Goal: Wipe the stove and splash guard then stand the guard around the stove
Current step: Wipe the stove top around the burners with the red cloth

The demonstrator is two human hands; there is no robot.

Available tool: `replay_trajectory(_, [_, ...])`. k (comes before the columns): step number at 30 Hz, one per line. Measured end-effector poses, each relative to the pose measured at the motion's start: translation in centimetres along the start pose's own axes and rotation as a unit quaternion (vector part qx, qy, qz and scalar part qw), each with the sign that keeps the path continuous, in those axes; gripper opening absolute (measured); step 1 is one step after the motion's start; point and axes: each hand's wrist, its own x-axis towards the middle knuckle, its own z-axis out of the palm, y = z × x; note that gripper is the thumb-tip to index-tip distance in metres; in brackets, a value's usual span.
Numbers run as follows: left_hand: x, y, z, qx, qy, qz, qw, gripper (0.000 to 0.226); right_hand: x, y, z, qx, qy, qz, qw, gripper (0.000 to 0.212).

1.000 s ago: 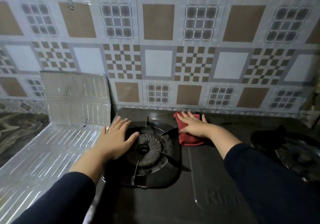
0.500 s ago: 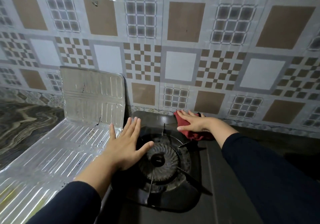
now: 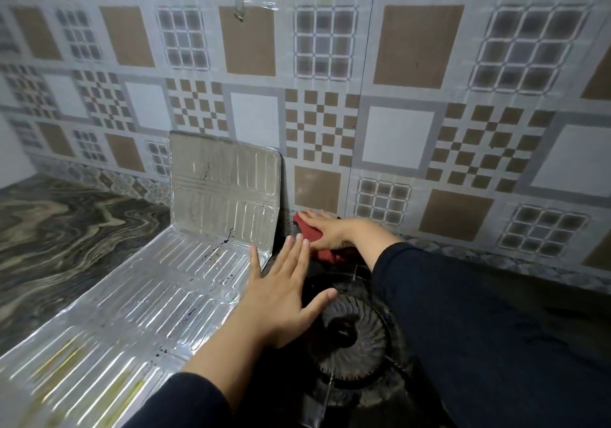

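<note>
The black gas stove fills the lower right, its left burner in front of me. My right hand presses flat on a red cloth at the stove's back left corner, close to the wall. My left hand lies flat with fingers spread on the stove's left edge, beside the burner. The silver ribbed splash guard lies on the counter left of the stove, its end panel bent upright against the wall.
A tiled wall with brown and white squares rises right behind the stove. A clear hook is stuck high on it. Dark marbled countertop stretches to the left of the guard.
My right hand has slid the red cloth leftward along the back of the stove into its rear left corner. The left hand stays flat by the burner. My view has turned left.
</note>
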Motion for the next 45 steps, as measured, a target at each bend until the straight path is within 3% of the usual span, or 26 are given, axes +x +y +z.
replay_trajectory(5, [0.1,0.0,0.0,-0.005,0.004,-0.008,1.000,0.089,-0.4,-1.0,1.2,-0.038,0.031,0.028,0.998,0.071])
replay_trajectory(10, [0.2,-0.2,0.3,-0.016,0.012,-0.006,1.000,0.101,-1.7,-1.1,1.4,-0.055,0.013,0.024,0.998,0.064])
replay_trajectory(15, [0.0,0.2,0.0,-0.014,0.023,-0.037,0.999,0.096,-1.4,-2.2,0.8,-0.074,-0.025,0.070,0.995,0.072])
replay_trajectory(20, [-0.1,0.1,-0.1,-0.013,0.032,-0.040,0.999,0.092,-2.0,-0.7,-1.7,0.115,-0.076,0.058,0.989,0.084])
replay_trajectory(23, [0.0,0.0,0.1,-0.012,0.037,-0.028,0.999,0.091,-2.0,-0.5,-1.8,0.100,-0.074,0.076,0.989,0.094])
replay_trajectory(29, [0.1,-0.1,0.2,-0.022,0.045,-0.039,0.998,0.093,-0.8,-1.9,-0.6,0.062,-0.026,0.049,0.997,0.096])
replay_trajectory(34, [0.4,-0.1,0.5,-0.024,0.031,-0.050,0.998,0.096,0.1,-1.7,1.1,0.004,0.019,0.064,0.998,0.072])
replay_trajectory(37, [0.4,-0.1,0.6,-0.024,0.018,-0.054,0.998,0.096,0.6,-1.7,1.9,0.027,0.067,0.094,0.993,0.059])
replay_trajectory(45, [0.0,0.0,0.1,0.022,0.013,-0.021,0.999,0.095,-3.0,3.5,1.0,0.084,0.011,0.102,0.991,0.058])
